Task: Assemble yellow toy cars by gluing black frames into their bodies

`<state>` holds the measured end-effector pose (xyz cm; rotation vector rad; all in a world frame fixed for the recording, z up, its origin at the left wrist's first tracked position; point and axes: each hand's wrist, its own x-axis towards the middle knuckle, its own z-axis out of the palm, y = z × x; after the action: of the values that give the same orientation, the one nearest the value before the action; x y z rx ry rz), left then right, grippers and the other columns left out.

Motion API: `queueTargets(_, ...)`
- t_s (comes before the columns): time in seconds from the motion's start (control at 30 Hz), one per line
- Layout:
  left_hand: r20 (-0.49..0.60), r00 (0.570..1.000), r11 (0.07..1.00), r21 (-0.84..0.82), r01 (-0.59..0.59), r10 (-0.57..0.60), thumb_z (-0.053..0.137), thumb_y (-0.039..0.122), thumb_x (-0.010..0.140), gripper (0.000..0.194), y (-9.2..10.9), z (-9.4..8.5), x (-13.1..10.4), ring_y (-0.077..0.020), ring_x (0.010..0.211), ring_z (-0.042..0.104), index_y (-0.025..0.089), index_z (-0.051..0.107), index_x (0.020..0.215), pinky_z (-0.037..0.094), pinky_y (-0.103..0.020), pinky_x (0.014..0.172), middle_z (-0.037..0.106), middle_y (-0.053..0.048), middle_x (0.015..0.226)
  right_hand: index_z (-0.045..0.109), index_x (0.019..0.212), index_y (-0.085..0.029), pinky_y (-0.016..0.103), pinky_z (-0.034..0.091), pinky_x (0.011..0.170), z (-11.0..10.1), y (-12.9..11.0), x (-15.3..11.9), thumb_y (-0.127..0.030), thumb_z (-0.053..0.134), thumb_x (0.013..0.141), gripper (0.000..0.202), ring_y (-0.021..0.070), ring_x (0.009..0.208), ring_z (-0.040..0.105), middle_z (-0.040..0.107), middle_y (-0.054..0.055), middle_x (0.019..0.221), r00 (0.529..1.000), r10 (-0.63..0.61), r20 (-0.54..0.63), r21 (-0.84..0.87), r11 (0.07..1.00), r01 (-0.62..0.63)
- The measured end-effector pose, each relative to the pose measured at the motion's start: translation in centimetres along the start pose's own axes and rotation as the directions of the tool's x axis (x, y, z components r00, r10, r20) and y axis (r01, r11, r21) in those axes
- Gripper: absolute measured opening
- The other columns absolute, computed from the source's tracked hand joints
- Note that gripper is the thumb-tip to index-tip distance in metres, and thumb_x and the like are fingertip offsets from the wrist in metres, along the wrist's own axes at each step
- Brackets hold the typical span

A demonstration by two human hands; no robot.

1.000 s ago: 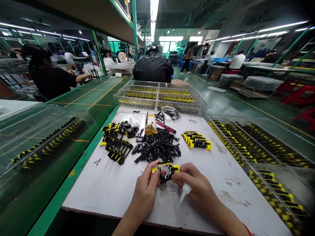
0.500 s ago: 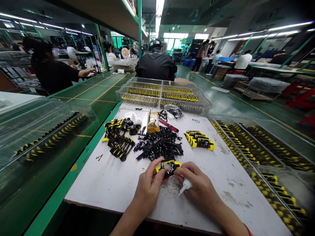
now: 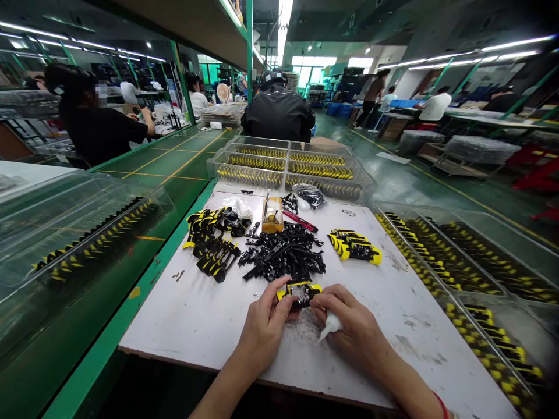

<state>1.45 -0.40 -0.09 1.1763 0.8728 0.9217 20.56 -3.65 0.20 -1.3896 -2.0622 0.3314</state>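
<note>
Beyond the near left side, a person in a black top [image 3: 100, 131] sat beside a green surface marked with yellow lines [image 3: 174, 156]. Straight ahead, a person in a black jacket [image 3: 277, 110] had their back turned, with a round fan [image 3: 222, 92] to the left and bright windows [image 3: 312, 70] far behind. On the right, a pale sheet [image 3: 393, 157] lay on the floor near a wrapped stack [image 3: 483, 149]; blurred red objects [image 3: 537, 171] stood at the far right edge. Farther off, a person in white [image 3: 437, 107] sat beside a bench.
</note>
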Motion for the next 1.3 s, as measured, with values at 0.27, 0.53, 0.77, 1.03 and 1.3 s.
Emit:
queueTargets(0.27,0.006,1.000,1.000,0.017,-0.009,0.008,0.049,0.040,0.089,0.041,-0.07,-0.08,-0.12,-0.0211,0.091,0.067,0.022,0.052,0.126,0.057,-0.035,0.081,0.067,-0.004,0.093,0.056,0.090,-0.023,0.028,0.046,0.072,0.09,0.11,0.12,0.000,0.044,0.078,0.028,0.0162,0.081,0.055,0.053,0.004,0.090,1.000,0.011,0.002,-0.036,0.999,-0.011)
queueTargets(0.53,0.012,1.000,1.000,0.011,-0.020,0.020,0.049,0.039,0.089,0.041,0.01,0.00,-0.13,-0.0224,0.097,0.066,0.021,0.052,0.126,0.057,-0.034,0.083,0.067,-0.005,0.095,0.056,0.094,-0.022,0.027,0.047,0.072,0.07,0.21,-0.01,0.001,0.043,0.077,0.031,0.0173,0.084,0.056,0.055,0.004,0.092,1.000,-0.027,0.016,-0.080,0.996,0.028)
queueTargets(0.77,0.025,0.999,0.996,0.075,-0.047,0.045,0.048,0.039,0.090,0.042,-0.03,-0.16,-0.20,-0.0213,0.092,0.067,0.023,0.050,0.128,0.057,-0.032,0.078,0.068,-0.004,0.098,0.059,0.089,-0.022,0.026,0.048,0.070,0.03,0.03,0.23,0.001,0.043,0.076,0.031,0.0151,0.080,0.057,0.056,0.004,0.088,0.998,-0.047,-0.052,-0.052,0.998,0.045)
queueTargets(1.03,0.025,0.992,0.968,0.216,-0.126,0.123,0.048,0.038,0.089,0.042,0.08,-0.35,-0.59,-0.0167,0.076,0.063,0.022,0.051,0.128,0.052,-0.027,0.072,0.069,-0.003,0.088,0.060,0.094,-0.022,0.024,0.048,0.064,0.36,0.69,-0.13,0.001,0.044,0.078,0.032,0.0134,0.072,0.056,0.055,0.002,0.083,0.984,-0.123,-0.132,-0.054,0.992,0.117)
queueTargets(1.3,0.040,0.981,0.928,0.319,-0.191,0.189,0.048,0.034,0.090,0.039,0.68,-0.62,-0.88,-0.0108,0.056,0.047,0.023,0.051,0.127,0.040,-0.023,0.057,0.063,0.001,0.074,0.063,0.091,-0.023,0.024,0.049,0.065,0.47,0.31,0.23,-0.011,0.055,0.084,0.015,0.0146,0.074,0.059,0.057,0.003,0.084,0.974,-0.109,-0.199,-0.068,0.993,0.097)
